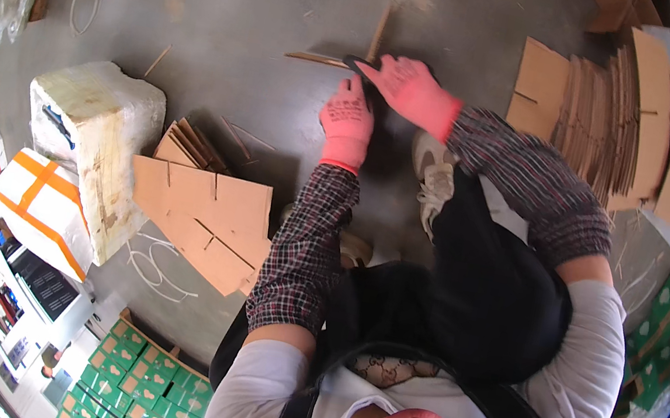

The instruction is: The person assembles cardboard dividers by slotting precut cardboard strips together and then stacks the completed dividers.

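Both hands wear pink gloves with dark finger areas, and they meet low over the floor ahead of me. Between them is a cardboard divider (380,29), seen almost edge-on; one strip runs away from me and another sticks out to the left. My left hand (345,122) is closed at its near side, with the fingertips against the crossing. From the right, my right hand (412,91) reaches over, index finger stretched left across the joint and the other fingers bent around the cardboard. The gloves partly hide the exact grip.
Slotted cardboard sheets (203,205) lie at my left, beside a worn foam block (99,108) and a white box with orange tape (44,200). A large row of slotted cardboard (602,121) stands at the right. Loose white straps (157,268) lie on the floor; green cartons (138,380) are stacked behind.
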The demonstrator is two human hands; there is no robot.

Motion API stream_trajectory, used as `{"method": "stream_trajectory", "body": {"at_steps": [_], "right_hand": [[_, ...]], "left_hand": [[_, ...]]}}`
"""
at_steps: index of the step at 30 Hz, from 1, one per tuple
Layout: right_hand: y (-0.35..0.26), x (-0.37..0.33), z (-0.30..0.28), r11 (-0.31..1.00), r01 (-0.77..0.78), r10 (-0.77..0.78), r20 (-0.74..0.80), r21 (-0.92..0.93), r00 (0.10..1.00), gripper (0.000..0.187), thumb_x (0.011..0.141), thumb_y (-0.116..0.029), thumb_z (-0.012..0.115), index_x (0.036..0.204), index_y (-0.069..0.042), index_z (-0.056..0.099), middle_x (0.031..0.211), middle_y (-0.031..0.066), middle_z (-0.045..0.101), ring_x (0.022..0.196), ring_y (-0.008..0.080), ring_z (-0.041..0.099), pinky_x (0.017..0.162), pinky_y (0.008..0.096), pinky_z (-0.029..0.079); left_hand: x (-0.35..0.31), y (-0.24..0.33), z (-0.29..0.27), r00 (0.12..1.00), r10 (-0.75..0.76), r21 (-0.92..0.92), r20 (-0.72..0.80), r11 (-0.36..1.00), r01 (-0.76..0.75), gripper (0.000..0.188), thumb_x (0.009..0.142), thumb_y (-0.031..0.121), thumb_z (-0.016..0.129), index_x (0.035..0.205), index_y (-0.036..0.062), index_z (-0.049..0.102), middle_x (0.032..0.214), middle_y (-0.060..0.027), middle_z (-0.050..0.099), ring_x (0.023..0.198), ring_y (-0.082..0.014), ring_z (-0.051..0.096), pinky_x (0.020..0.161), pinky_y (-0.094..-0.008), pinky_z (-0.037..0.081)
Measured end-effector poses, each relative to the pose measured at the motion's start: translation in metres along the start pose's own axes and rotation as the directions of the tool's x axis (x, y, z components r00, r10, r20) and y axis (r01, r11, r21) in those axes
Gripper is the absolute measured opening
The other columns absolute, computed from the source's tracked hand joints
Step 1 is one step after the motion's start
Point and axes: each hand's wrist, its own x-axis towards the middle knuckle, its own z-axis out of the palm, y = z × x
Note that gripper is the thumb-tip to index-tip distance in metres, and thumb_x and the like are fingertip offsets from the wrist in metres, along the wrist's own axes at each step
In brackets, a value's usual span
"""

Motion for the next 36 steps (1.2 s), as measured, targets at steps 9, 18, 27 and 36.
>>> {"method": "stream_trajectory", "body": {"at_steps": [9, 18, 27, 36], "right_hand": [[0.076, -0.086, -0.011, 0.785, -0.534, 0.598, -0.158, 0.315, 0.786, 0.064, 0.073, -0.041, 0.062, 0.122, -0.005, 0.044, 0.119, 0.0205, 0.041, 0.11, 0.0351, 0.043, 0.086, 0.0525, 0.037], [0.087, -0.187, 0.04, 0.621, -0.751, 0.77, 0.351, -0.223, 0.533, 0.083, 0.067, -0.057, 0.062, 0.131, -0.012, 0.035, 0.134, 0.0217, 0.028, 0.126, 0.0388, 0.026, 0.093, 0.0589, 0.03], [0.131, -0.208, 0.009, 0.581, -0.733, 0.726, 0.182, 0.354, 0.663, 0.054, 0.071, -0.028, 0.068, 0.116, -0.004, 0.05, 0.114, 0.0175, 0.053, 0.107, 0.0325, 0.051, 0.09, 0.0406, 0.04], [-0.036, -0.048, -0.081, 0.952, 0.289, -0.297, 0.076, 0.096, 0.952, 0.044, 0.079, -0.01, 0.043, 0.12, -0.025, 0.049, 0.095, 0.0062, 0.05, 0.078, 0.0232, 0.053, 0.064, 0.0327, 0.048]], "left_hand": [[-0.022, -0.028, -0.006, 0.973, -0.218, -0.201, 0.076, 0.952, 0.229, 0.053, 0.079, 0.025, 0.061, 0.124, 0.0072, 0.039, 0.116, -0.0126, 0.055, 0.099, -0.0319, 0.056, 0.08, -0.0403, 0.046], [-0.104, -0.043, 0.003, 0.956, -0.263, -0.226, -0.129, 0.947, 0.23, 0.08, 0.069, 0.032, 0.072, 0.131, 0.0029, 0.032, 0.123, -0.0185, 0.044, 0.113, -0.0316, 0.044, 0.093, -0.0376, 0.038], [-0.11, -0.025, 0.016, 0.957, -0.283, -0.29, 0.066, 0.912, 0.29, 0.057, 0.076, 0.021, 0.061, 0.128, 0.0169, 0.038, 0.113, -0.0101, 0.053, 0.096, -0.0313, 0.056, 0.079, -0.0404, 0.047], [-0.067, 0.0, 0.025, 0.958, -0.232, -0.221, 0.168, 0.938, 0.266, 0.052, 0.083, 0.031, 0.054, 0.129, 0.015, 0.036, 0.115, -0.0102, 0.053, 0.096, -0.0296, 0.058, 0.079, -0.0406, 0.047]]}}
